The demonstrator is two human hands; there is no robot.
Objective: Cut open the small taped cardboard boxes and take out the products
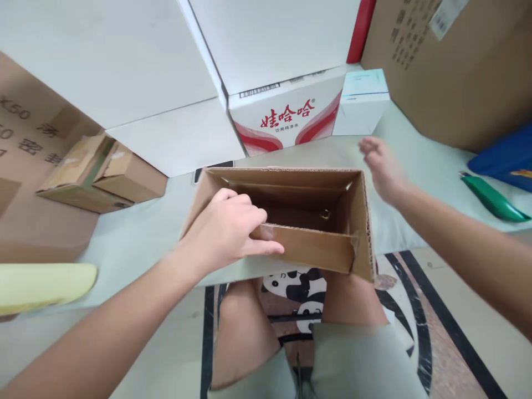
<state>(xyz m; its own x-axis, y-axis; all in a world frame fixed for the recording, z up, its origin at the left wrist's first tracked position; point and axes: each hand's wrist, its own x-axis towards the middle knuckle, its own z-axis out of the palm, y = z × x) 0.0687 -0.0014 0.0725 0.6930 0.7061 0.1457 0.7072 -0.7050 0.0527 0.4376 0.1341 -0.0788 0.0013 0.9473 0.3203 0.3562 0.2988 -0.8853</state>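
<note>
An open brown cardboard box (357,221) sits on the pale table edge just above my knees. My left hand (226,230) grips the box's near flap, thumb along its outer face and fingers curled over the top edge into the box. Inside the box I make out only a small dark item at the bottom. My right hand (380,166) hovers beyond the box's far right corner with fingers spread and nothing in it.
A white carton with red print (286,119) and a small white box (359,102) stand behind. Large brown cartons (449,66) rise at right, smaller folded ones (100,174) at left. A green tool (492,199) and a blue object (505,158) lie at right, a yellow object (41,285) at left.
</note>
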